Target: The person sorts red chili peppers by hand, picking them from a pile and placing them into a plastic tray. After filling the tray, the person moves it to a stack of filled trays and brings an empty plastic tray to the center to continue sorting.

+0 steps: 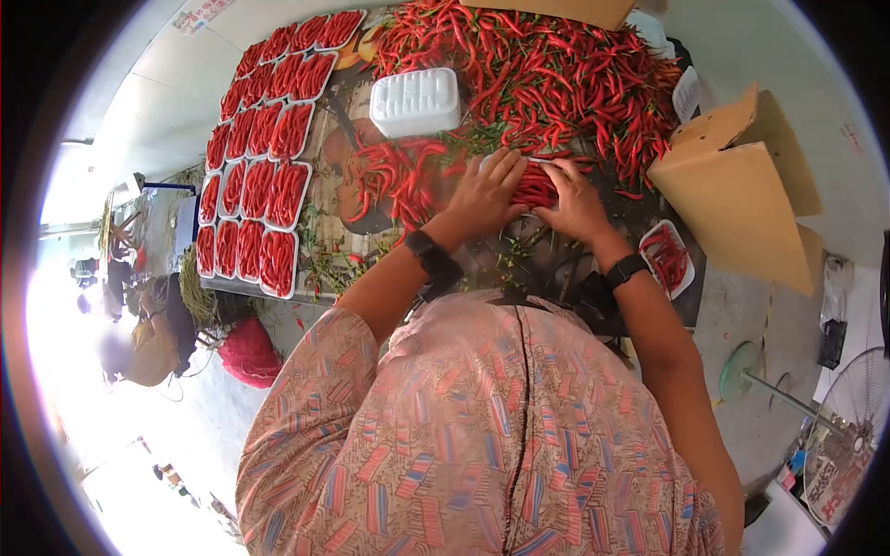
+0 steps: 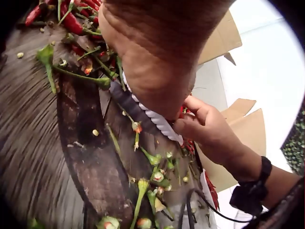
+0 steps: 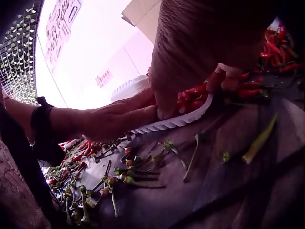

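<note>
A white foam tray filled with red chillies lies on the worn wooden table in front of the person. The left hand holds the tray's left end, its fingers over the chillies toward the far rim and its thumb by the near side. At the right end, the right hand grips the tray, fingers bent over the chillies. Its fingers come over the ridged rim in the right wrist view. The left hand's palm hides much of the tray in the left wrist view. Cut green stems lie just before the tray.
Rows of chilli-filled trays stand at the left. A stack of white trays sits behind a loose chilli pile; a large heap covers the back. An open cardboard box and another tray are at the right.
</note>
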